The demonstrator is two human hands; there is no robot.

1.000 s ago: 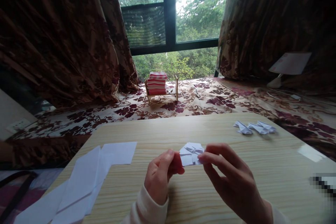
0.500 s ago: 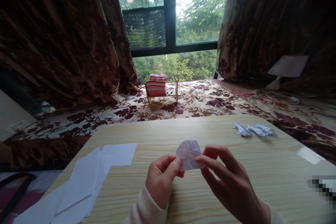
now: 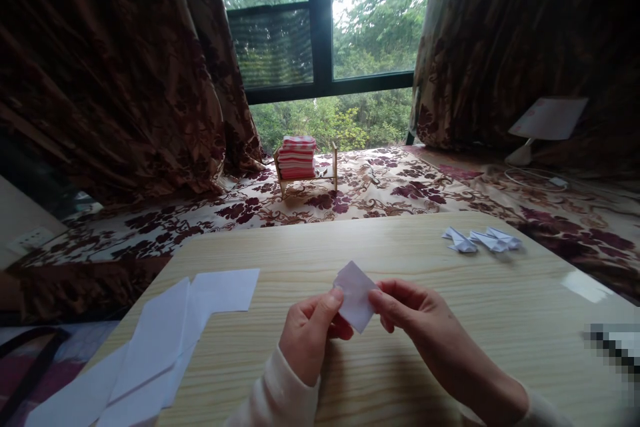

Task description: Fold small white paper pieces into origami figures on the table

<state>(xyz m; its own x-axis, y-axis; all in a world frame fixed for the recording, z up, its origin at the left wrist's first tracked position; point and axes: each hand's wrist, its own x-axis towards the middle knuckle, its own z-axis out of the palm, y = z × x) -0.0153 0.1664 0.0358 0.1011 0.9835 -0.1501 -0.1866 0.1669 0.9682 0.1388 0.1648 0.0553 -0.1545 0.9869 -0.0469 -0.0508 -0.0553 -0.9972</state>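
Observation:
Both my hands hold one small folded white paper square (image 3: 354,293) just above the light wooden table (image 3: 400,253). My left hand (image 3: 307,337) pinches its left edge between thumb and fingers. My right hand (image 3: 420,320) pinches its right side, fingers curled round it. The paper stands on one corner like a diamond, its plain face towards me.
Several flat white paper sheets (image 3: 165,340) lie overlapping at the table's left. Folded white paper pieces (image 3: 480,240) sit at the far right. Beyond the table are a floral cloth, a small wooden rack with a red-striped stack (image 3: 297,159), dark curtains and a window. A blurred patch (image 3: 613,343) covers the right edge.
The folded paper has been turned over and rotated: its creased, layered face showed a second ago, now a plain face shows, standing on a corner. Both hands stay pinched on it.

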